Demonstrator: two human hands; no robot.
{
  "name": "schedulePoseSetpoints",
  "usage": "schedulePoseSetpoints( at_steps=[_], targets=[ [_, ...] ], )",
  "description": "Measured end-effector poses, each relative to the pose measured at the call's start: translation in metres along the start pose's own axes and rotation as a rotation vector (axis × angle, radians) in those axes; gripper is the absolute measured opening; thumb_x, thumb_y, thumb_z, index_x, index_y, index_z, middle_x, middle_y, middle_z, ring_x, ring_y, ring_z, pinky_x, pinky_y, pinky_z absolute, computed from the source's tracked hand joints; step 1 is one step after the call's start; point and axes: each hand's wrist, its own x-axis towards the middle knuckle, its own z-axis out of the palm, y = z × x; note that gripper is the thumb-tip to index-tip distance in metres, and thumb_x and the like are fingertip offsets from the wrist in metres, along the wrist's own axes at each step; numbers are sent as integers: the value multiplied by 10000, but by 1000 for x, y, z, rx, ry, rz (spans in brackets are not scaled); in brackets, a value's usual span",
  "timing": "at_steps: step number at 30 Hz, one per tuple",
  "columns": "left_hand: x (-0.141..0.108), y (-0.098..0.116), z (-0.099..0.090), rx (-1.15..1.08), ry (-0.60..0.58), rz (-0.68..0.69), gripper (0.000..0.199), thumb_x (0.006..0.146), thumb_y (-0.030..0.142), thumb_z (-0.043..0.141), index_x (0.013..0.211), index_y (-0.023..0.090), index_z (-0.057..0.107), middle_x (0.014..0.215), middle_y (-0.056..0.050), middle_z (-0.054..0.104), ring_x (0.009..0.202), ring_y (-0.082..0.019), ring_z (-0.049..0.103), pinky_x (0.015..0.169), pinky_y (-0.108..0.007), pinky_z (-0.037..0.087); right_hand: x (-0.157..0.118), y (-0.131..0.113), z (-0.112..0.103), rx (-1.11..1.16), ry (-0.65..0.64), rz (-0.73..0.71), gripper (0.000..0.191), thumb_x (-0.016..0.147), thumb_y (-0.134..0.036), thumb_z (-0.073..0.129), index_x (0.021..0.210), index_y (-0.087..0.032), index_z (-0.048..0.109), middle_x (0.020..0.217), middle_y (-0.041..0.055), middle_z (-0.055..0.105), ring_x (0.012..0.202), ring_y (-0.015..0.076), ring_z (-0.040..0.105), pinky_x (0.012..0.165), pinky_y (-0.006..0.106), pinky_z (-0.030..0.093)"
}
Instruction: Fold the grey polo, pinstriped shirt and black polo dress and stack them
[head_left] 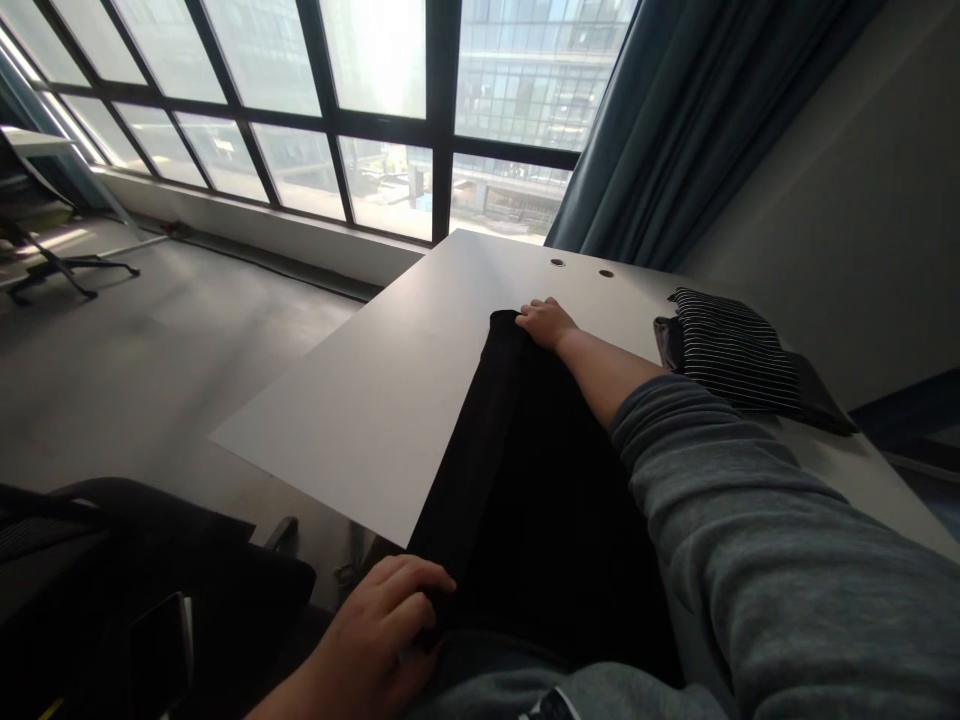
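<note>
At table edge (315, 495): black cloth (525, 500) overhangs | left hand (375, 620) grips it | right hand (547, 325) open on far end

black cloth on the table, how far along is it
Done: the striped cloth looks folded, lying in a neat stack at the right of the white table. In hand: the black cloth, held at its near end by the left hand, with the right hand flat at its far end. Left: the black cloth still lies long, not yet stacked.
</note>
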Motion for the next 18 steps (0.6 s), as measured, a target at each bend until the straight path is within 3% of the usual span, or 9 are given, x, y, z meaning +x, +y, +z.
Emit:
schedulePoseSetpoints(
  at_steps=[4,9,14,18],
  targets=[
    [1,-6,9,56,-126,44,201,782,48,604,891,218,594,1264,-70,711,1165,-231,663,1003,-358,562,-8,-4,21,55,-71,59,360,984,-81,432,1144,-160,745,1272,202,677,1236,332,578,1030,502,390],
    [7,-7,15,117,-316,46,173,840,221,768,945,232,631,1282,-46,718,1146,-261,674,998,-405,554,-14,-13,43,141,-134,114,391,972,-96,447,1236,-163,728,1350,202,653,1242,328,615,1029,484,440],
    [18,-14,27,180,-225,12,140,906,157,654,1031,219,652,1196,-67,733,1075,-247,693,926,-397,571,-19,-23,46,206,-115,199,425,975,-137,445,1297,-135,722,1507,209,569,1354,339,567,1107,472,426],
    [37,-27,44,313,-156,12,276,955,194,605,1227,203,656,1360,-114,695,1253,-298,652,1028,-466,548,-18,-44,44,258,-66,304,525,1054,-255,361,1513,-96,562,1581,212,507,1470,315,474,1191,435,370]
  ],
)
